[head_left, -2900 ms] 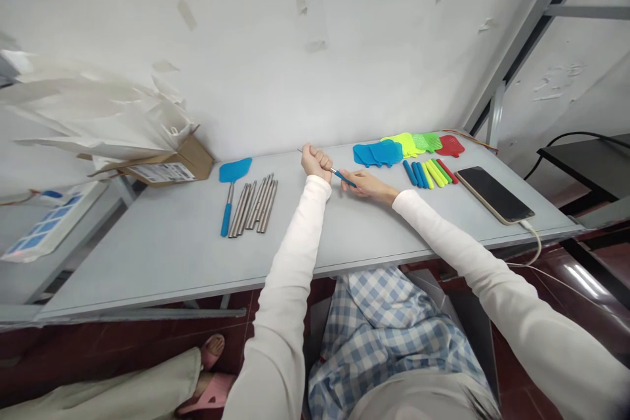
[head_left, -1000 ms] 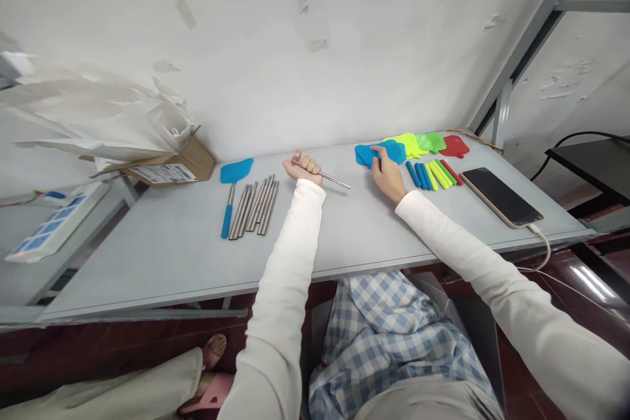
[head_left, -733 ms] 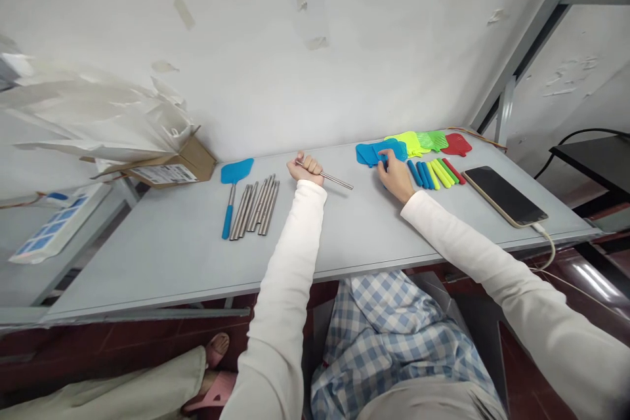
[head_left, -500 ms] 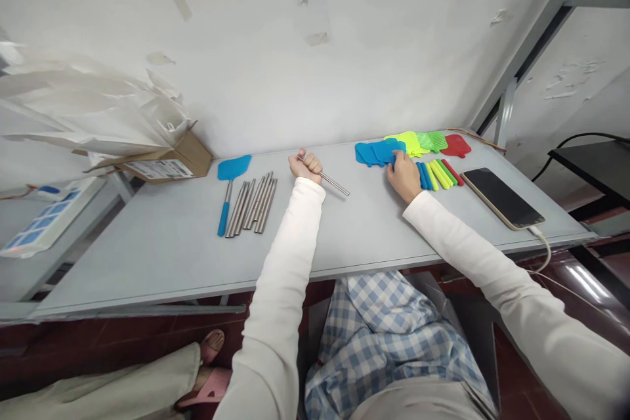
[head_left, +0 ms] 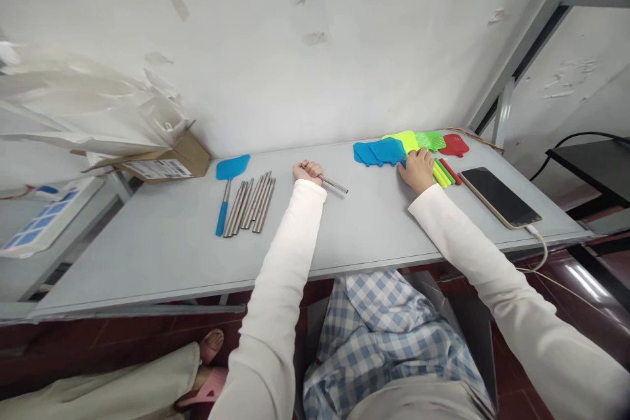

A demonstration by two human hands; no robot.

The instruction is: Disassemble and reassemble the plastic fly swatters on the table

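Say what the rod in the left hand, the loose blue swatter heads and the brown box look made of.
Rod: metal, perhaps steel; smooth, silvery-grey with a slight sheen.
Blue swatter heads: probably plastic; thin, flat, evenly coloured.
Brown box: likely cardboard; matte tan, with thin, folded flaps.

Along the table's (head_left: 162,256) back edge, the left hand (head_left: 308,172) is hiding part of the rod (head_left: 335,184) inside its fist, while toward the back right corner the right hand (head_left: 417,169) is covering most of the blue handles (head_left: 403,163), its grip not showing clearly. Blue sheets (head_left: 378,152) are overlapping and partly concealing the yellow sheets (head_left: 406,138). By the back left corner, the box's (head_left: 193,156) label (head_left: 157,169) is showing print too small for reading, and the left edge of view is cutting off the bag (head_left: 79,105), power strip (head_left: 44,220) and another person's trousers (head_left: 132,380).
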